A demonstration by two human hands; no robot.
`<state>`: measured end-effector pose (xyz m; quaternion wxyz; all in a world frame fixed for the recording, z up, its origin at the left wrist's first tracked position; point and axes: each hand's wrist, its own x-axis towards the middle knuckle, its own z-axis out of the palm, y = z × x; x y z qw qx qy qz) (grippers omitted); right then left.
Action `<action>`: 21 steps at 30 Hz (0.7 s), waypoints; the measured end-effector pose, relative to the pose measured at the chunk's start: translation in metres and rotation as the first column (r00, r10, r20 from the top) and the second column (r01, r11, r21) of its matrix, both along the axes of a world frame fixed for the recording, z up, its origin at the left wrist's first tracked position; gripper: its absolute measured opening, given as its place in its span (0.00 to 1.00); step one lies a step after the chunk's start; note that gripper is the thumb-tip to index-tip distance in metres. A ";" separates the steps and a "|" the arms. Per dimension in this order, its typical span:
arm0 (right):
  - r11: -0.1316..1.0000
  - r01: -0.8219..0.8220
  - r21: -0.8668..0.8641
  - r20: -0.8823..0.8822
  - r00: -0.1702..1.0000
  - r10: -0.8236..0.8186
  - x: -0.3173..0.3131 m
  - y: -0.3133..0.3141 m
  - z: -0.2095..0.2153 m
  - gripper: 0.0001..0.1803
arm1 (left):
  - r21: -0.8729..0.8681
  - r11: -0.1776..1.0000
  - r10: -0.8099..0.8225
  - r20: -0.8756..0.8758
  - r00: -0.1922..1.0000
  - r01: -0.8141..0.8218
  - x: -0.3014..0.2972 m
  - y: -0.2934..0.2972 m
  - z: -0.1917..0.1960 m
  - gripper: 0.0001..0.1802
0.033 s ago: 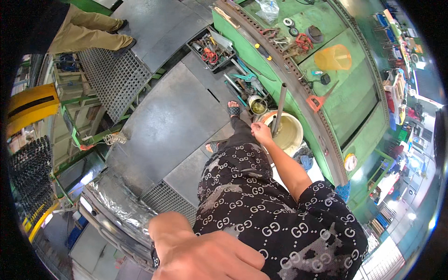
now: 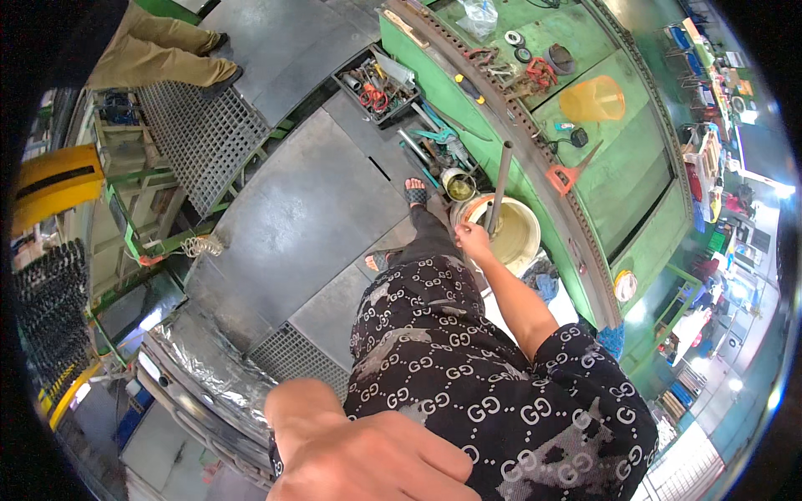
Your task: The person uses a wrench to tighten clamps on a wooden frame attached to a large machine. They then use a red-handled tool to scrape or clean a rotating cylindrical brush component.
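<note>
The right hand (image 2: pixel 474 242) has its fingers wrapped low round a grey metal pipe (image 2: pixel 499 185) standing in the white bucket (image 2: pixel 520 238) just beyond the fingertips; it looks stiff, heavy, likely slick, best gripped mid-shaft; the left hand (image 2: pixel 376 455) is curled into a loose fist, holding nothing visible.

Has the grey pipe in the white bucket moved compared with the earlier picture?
No. The grey pipe stands in the white bucket as before, held by the right hand, its top end at the same spot against the green workbench edge.

Right hand (image 2: pixel 473 241) gripping metal pipe (image 2: pixel 499 185) in white bucket (image 2: pixel 518 236), left hand (image 2: pixel 368 455) apparently fisted, near lens
</note>
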<state>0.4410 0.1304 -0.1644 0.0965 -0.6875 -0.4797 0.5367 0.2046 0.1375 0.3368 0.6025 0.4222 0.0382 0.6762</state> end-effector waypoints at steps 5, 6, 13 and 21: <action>0.992 -0.110 0.066 0.188 0.977 0.096 0.053 -0.068 -0.066 0.17 | 0.089 0.994 0.065 0.034 0.997 -0.068 -0.018 -0.064 0.015 0.23; 0.983 -0.182 0.032 0.256 0.952 0.168 0.048 -0.074 -0.059 0.18 | 0.096 0.989 0.113 0.022 0.993 -0.114 -0.022 -0.083 0.017 0.23; 0.882 -0.466 0.066 0.271 0.859 0.434 -0.043 -0.080 0.021 0.19 | -0.127 0.873 0.406 -0.343 0.847 -0.470 -0.083 -0.201 -0.043 0.20; 0.499 -0.737 -0.455 -0.247 0.643 0.725 -0.204 -0.076 0.115 0.59 | -0.691 -0.524 0.131 -0.643 0.754 -0.498 -0.027 -0.615 -0.571 0.16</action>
